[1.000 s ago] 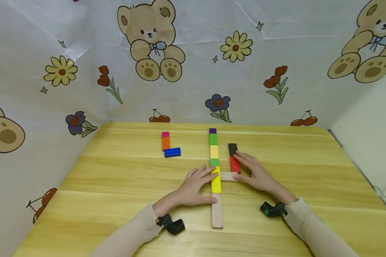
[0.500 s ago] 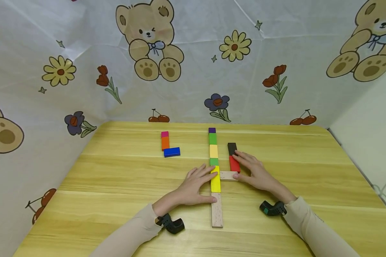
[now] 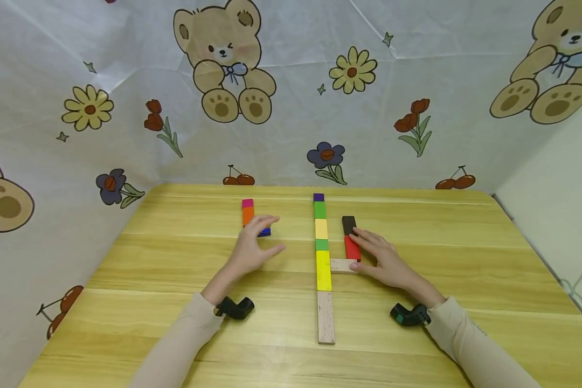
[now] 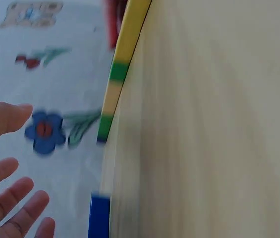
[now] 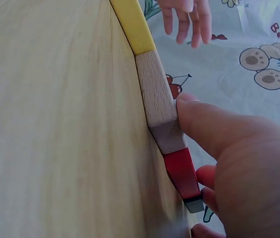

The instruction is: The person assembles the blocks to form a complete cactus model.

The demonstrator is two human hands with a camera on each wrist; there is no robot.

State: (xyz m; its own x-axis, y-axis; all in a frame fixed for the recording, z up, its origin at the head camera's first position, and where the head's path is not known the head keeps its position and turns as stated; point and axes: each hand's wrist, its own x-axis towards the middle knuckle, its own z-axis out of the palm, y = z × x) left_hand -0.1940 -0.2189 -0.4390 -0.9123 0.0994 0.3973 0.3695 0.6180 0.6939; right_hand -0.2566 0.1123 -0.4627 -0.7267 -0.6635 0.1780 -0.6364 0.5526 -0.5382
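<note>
My left hand [image 3: 249,250] hovers with fingers spread and thumb apart, near the blue block [image 3: 265,233], which it partly covers in the head view. Beyond it lie an orange block [image 3: 248,215] and a pink block [image 3: 247,203]. With its thumb, my right hand [image 3: 385,261] touches the end of a short plain wooden block [image 3: 343,265]. Its other fingers rest by the red block [image 3: 352,248] and black block [image 3: 348,224]. In the right wrist view, the thumb lies on the plain wooden block [image 5: 157,89], with the red block [image 5: 182,171] adjoining.
A straight row runs down the table [image 3: 174,323]: purple [image 3: 318,197], green [image 3: 319,210], cream [image 3: 321,229], small green [image 3: 321,244] and yellow blocks [image 3: 323,269], then a long plain wooden block [image 3: 326,318]. A patterned cloth [image 3: 291,97] hangs behind.
My left hand has lifted off the yellow and long plain wooden blocks and moved left and away toward the blue block. My right hand stays in place.
</note>
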